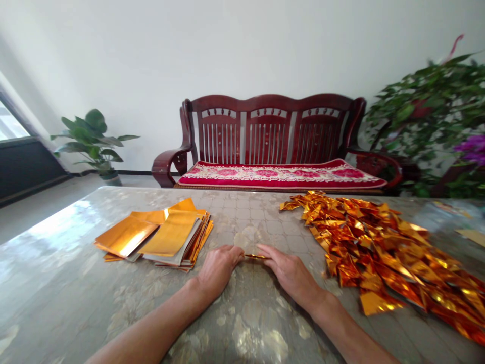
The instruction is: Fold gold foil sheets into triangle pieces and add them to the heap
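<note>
We work at a glossy, patterned counter (246, 323) in a white-walled room. A red wooden bench (273, 136) with a flowered cushion (280, 175) stands beyond the far edge. Our left hand (217, 268) and right hand (290, 273) rest mid-counter, fingers drawn narrow, pinching the two ends of a folded gold paper (255, 256). A stack of gold sheets (159, 235) lies toward the left edge, and a heap of folded gold pieces (379, 242) spreads toward the right edge.

Gold foil sheets (159, 233) lie stacked at left; a heap of orange-gold folded foil pieces (386, 258) shines at right. The table (56, 283) is grey-green with pale floral patterning. Far off, a dark red wooden bench (273, 129) carries a red cushion (280, 174) with pink roses.
</note>
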A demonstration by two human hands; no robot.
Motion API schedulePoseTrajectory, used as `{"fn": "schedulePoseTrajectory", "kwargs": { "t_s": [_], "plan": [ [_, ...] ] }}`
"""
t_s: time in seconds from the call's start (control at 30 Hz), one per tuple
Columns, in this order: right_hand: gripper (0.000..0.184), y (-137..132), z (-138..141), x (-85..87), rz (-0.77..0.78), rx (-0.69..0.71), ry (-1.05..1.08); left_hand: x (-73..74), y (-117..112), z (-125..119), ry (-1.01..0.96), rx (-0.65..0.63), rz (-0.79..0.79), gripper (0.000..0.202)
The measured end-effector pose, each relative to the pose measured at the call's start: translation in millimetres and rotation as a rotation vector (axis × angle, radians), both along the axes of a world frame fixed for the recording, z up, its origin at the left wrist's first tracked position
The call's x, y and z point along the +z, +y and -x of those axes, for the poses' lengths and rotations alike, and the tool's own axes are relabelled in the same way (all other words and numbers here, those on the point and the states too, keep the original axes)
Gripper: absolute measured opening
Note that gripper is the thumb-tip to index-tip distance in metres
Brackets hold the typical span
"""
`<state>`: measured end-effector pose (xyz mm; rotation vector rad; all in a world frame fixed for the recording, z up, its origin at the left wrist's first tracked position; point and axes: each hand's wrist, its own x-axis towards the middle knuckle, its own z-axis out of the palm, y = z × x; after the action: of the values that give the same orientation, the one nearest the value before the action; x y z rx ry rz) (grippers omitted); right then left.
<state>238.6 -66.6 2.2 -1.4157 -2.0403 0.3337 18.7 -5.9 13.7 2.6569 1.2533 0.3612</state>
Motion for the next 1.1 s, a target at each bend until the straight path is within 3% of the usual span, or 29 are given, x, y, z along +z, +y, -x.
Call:
{"fn": "schedulePoseTrajectory", "kwargs": {
  "t_s": [0.17,0.37,0.73,0.93,1.1],
  "plan": [
    [0.034,1.0,-4.4,-2.9,-0.065,-0.065,-0.18,3.9,0.4,0.8,0.049,0.009,0.007,0.025],
    [0.037,1.1,-6.3,-0.9,-0.101,-0.047,-0.234,8.1,2.8,-0.7,0.092,0.028,0.009,0.028],
    [0.035,0.9,-6.0,0.6,-0.096,-0.025,-0.192,8.0,3.1,1.0,0.088,-0.015,-0.015,0.029],
    [0.033,4.0,-5.4,-5.5,-0.117,-0.01,-0.138,2.1,1.3,0.4,-0.03,-0.112,-0.035,0.023],
    [0.03,2.5,-0.7,0.4,-0.116,-0.005,-0.115,-4.5,0.3,-0.8,-0.121,-0.112,-0.058,0.024]
  ]
}}
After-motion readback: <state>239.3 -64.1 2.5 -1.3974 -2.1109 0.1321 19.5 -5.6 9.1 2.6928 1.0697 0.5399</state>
